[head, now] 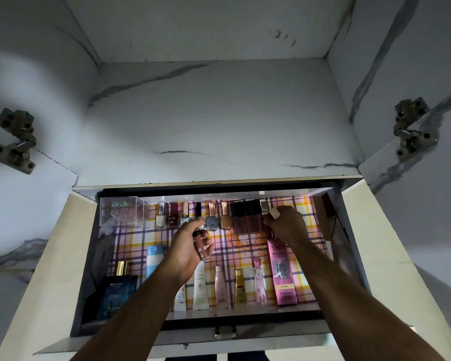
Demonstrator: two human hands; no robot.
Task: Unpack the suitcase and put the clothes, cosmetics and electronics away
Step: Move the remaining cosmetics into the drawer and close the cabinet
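An open drawer [248,315] lined with pink and yellow plaid paper holds cosmetics. Along its back stand nail polish bottles [212,217] and a row of dark lip gloss tubes [246,217]. My left hand [190,246] hovers over the drawer's middle and grips a slim clear tube [202,247] with pale liquid. My right hand [287,225] is at the right end of the lip gloss row and pinches a small silver-capped item [273,212], partly hidden by my fingers. A pink BB cream box [281,272] lies below my right hand.
At the drawer's front lie a dark blue perfume box [116,295], a light blue bottle [154,259], a white tube [200,287] and small pink and gold bottles [241,286]. A clear plastic box [123,211] sits back left. A marble-patterned cupboard shelf [211,121] with door hinges [15,140] is above.
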